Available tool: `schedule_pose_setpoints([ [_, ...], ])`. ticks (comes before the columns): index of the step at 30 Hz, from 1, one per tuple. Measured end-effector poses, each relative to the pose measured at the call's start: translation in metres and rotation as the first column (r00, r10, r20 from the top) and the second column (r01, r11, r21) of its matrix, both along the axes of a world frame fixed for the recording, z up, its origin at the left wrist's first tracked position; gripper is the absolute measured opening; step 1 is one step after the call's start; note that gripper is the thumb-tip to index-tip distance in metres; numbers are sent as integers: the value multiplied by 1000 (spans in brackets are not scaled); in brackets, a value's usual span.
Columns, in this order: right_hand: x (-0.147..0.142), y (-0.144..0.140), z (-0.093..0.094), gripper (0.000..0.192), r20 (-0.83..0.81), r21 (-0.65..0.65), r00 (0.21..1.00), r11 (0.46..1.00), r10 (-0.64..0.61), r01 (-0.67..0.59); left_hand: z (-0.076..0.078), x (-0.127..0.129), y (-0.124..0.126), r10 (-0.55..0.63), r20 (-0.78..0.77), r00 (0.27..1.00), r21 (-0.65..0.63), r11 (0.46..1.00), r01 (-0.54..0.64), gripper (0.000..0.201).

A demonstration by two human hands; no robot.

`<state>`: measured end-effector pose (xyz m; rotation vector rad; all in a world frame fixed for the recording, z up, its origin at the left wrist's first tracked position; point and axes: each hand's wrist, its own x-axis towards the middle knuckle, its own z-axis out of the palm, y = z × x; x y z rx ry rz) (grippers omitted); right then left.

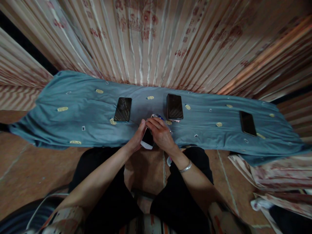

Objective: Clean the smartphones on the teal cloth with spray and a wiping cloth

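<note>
A white-framed smartphone [147,139] with a dark screen is held low over the near edge of the cloth-covered table. My left hand [137,135] is closed around its left side, thumb up along the edge. My right hand [161,132] lies over the phone's upper part with its fingers bent together; whatever is under those fingertips is hidden. Just beyond the right knuckles, a small white and blue item [158,116] shows only in part. A dark phone [123,109] lies to the left, and a stack of dark phones [175,106] to the right.
Another dark phone [248,123] lies at the far right of the blue-green patterned cloth [207,130]. A pleated curtain [151,48] hangs behind the table. Below are my dark-clothed knees and a tiled floor [143,169]. A white cable [39,208] curves at lower left.
</note>
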<state>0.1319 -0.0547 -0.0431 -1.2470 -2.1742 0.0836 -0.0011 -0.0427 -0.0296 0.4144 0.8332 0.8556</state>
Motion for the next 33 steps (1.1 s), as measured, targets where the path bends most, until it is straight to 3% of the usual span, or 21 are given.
schedule_pose_setpoints([
  [6,8,11,-1,42,4,30,997,997,-77,77,1,0,-3,-122,-66,990,-2,992,122,58],
  [12,9,10,2,46,-32,12,997,997,-76,76,-2,0,-3,-110,-37,993,12,994,110,58],
  [16,9,7,5,46,-36,40,996,996,-79,81,5,2,-1,-119,-39,992,5,993,119,61],
  [25,-16,-12,12,40,16,132,998,989,65,-67,41,-4,-4,12,-45,999,-109,994,-17,69],
  [33,-30,-14,27,38,67,103,992,988,111,-117,47,-17,-6,114,-60,992,9,993,-114,59],
])
